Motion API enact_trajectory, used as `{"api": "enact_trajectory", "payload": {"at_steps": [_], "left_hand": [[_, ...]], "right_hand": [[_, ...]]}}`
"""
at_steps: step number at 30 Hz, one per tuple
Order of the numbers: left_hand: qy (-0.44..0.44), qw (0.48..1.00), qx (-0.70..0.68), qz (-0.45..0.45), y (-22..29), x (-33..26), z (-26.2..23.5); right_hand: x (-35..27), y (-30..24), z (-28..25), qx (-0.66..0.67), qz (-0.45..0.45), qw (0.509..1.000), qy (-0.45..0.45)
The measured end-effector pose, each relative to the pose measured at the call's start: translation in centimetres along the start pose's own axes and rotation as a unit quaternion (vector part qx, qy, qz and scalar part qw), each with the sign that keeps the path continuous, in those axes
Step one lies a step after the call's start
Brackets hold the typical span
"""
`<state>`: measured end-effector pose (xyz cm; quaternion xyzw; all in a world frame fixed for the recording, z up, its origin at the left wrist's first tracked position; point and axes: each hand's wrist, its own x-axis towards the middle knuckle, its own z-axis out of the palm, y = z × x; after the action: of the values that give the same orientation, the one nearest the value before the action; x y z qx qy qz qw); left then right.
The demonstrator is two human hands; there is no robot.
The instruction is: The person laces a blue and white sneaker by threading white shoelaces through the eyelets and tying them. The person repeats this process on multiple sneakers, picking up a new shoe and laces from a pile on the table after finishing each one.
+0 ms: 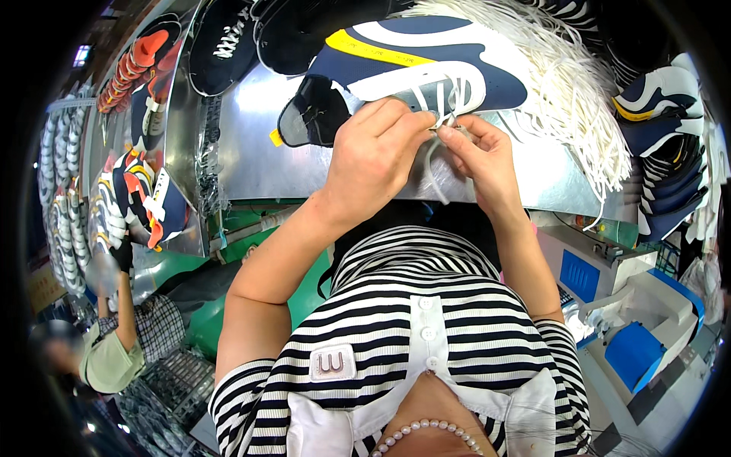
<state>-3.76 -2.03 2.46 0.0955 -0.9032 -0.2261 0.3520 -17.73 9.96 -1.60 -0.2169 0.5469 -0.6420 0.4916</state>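
A navy, white and yellow shoe upper [426, 65] lies flat on a shiny metal table [259, 152] in front of me. My left hand [373, 156] and my right hand [483, 156] meet at its near edge, both pinching a white shoelace [435, 171] that runs through the eyelets and hangs down between my hands. The fingertips hide the exact spot where the lace enters the upper.
A thick bundle of white laces [571, 84] lies at the right of the table. Stacks of navy uppers [659, 145] sit far right, dark uppers [225, 42] at the back left. Another person [114, 335] with a gloved hand stands lower left. A blue and white machine [632, 320] is lower right.
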Motion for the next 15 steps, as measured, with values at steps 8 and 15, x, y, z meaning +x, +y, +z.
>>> {"api": "enact_trajectory", "payload": {"at_steps": [8,15], "left_hand": [[-0.093,0.990,0.063,-0.089,-1.8,-1.9,-0.1],[-0.248,0.947,0.052,-0.199,-2.9,-1.4,0.0]], "right_hand": [[-5.3,1.7,-0.1,-0.266,-0.084,0.948,-0.152],[0.8,0.9,0.7,-0.081,-0.158,0.980,0.088]]}}
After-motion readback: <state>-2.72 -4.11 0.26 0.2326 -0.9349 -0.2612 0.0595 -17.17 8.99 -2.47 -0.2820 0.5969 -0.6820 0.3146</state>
